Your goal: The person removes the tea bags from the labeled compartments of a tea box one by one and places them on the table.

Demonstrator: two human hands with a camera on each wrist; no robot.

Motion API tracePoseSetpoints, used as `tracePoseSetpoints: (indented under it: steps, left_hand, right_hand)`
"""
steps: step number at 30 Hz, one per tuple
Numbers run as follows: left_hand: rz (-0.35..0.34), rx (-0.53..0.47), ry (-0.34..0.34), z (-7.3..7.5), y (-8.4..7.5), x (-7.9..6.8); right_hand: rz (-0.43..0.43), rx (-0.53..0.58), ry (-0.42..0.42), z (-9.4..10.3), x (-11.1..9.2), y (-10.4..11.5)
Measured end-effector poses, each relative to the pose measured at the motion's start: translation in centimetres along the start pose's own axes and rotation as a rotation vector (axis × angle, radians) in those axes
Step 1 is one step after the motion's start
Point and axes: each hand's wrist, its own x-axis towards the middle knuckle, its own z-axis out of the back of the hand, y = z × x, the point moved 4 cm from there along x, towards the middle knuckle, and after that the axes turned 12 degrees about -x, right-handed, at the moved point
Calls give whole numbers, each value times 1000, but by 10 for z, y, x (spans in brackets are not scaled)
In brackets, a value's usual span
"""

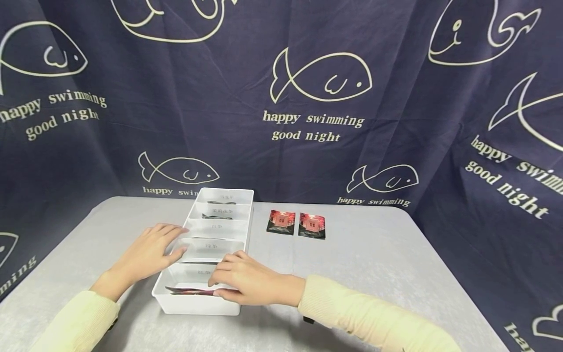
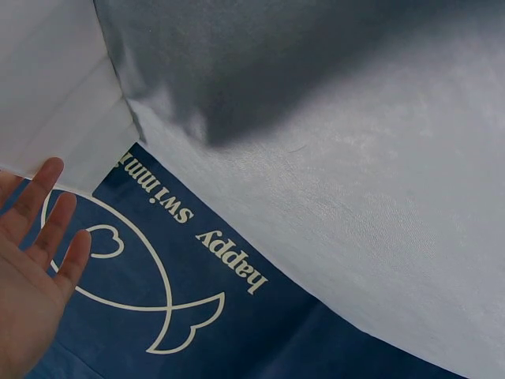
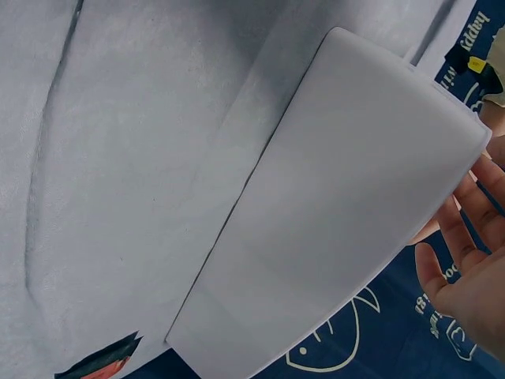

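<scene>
A white divided box (image 1: 200, 306) with labelled compartments runs lengthwise on the table. My left hand (image 1: 151, 252) rests at its left rim, fingers fairly straight and reaching over the edge; the left wrist view shows the fingers (image 2: 54, 229) spread beside the box wall (image 2: 67, 95). Over the nearest compartment is my right hand (image 1: 250, 281), its loosely bent fingers above the right rim. A dark, reddish tea sachet (image 1: 189, 292) stands in that compartment, close to the right thumb. In the right wrist view, the right hand (image 3: 477, 260) shows no item between its fingers.
Two red-and-black tea sachets, one on the left (image 1: 281, 222) and one on the right (image 1: 312, 226), lie flat right of the box. Dark packet edges (image 1: 217, 216) show in farther compartments. A grey table (image 1: 374, 274) meets a navy fish-print curtain (image 1: 316, 161) behind.
</scene>
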Motion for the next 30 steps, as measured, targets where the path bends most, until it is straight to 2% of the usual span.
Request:
tracePoseSetpoints:
  steps: [10, 19, 30]
  left_hand:
    - [-8, -2, 3, 1, -3, 0]
    - [-11, -4, -4, 2, -4, 0]
    - [-19, -3, -16, 2, -5, 1]
  right_hand:
    - [-15, -3, -14, -2, 0, 1]
    - [-46, 6, -68, -2, 1, 2]
    - [-134, 100, -89, -3, 0, 1]
